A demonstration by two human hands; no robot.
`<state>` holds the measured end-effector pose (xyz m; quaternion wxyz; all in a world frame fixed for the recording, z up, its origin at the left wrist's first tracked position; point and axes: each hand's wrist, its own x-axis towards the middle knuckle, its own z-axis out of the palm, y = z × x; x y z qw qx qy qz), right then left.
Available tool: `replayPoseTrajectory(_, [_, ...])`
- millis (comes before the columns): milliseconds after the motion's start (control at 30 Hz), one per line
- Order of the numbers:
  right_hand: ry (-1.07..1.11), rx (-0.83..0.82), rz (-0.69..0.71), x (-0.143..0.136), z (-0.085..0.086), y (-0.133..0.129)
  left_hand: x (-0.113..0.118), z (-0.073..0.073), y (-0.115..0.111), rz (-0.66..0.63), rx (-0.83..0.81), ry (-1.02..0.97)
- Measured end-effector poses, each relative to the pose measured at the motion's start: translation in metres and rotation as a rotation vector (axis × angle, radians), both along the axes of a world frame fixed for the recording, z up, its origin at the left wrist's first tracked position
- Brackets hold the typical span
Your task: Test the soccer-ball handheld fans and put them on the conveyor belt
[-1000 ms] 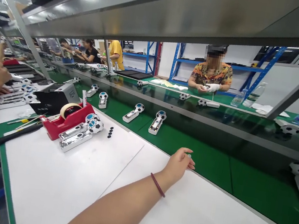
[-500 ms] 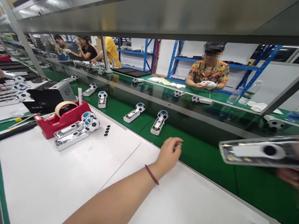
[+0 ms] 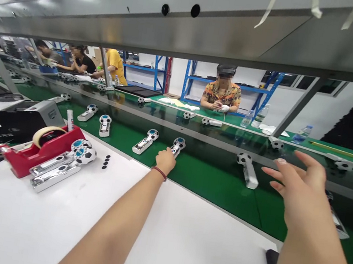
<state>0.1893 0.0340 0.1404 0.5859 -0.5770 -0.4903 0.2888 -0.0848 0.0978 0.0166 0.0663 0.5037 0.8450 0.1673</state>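
The right hand (image 3: 291, 186) hovers above the green conveyor belt (image 3: 221, 188) with its fingers spread apart, empty, just beside a white football-headed handheld unit (image 3: 247, 170) lying on that belt. Further along the belt, the left hand (image 3: 165, 160) reaches over the white worktable (image 3: 179, 239) edge and touches another white football-headed unit (image 3: 177, 146); whether its fingers grip it cannot be told. Beyond the belt, a person in a patterned shirt (image 3: 221, 95) sits working.

Honestly can't make out a single word or number from here. There's some faint print on the black box (image 3: 17, 124) at the near left, but it's way too small and blurry to read.
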Motion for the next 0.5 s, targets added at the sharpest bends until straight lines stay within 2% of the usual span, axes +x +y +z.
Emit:
replayPoseTrajectory(167, [0.073, 0.032, 0.034, -0.005, 0.002, -0.003, -0.047, 0.010, -0.003, 0.021, -0.093, 0.054])
replayPoseTrajectory(333, [0.085, 0.087, 0.182, -0.018, -0.002, -0.004, -0.089, 0.019, -0.011, -0.011, -0.113, 0.011])
replayPoseTrajectory(433, [0.078, 0.031, 0.258, -0.021, -0.015, 0.005, -0.100, 0.020, -0.012, -0.029, -0.101, -0.106])
replayPoseTrajectory(500, [0.072, -0.043, 0.300, -0.022, -0.028, 0.015, -0.094, 0.021, -0.012, -0.048, -0.033, -0.181])
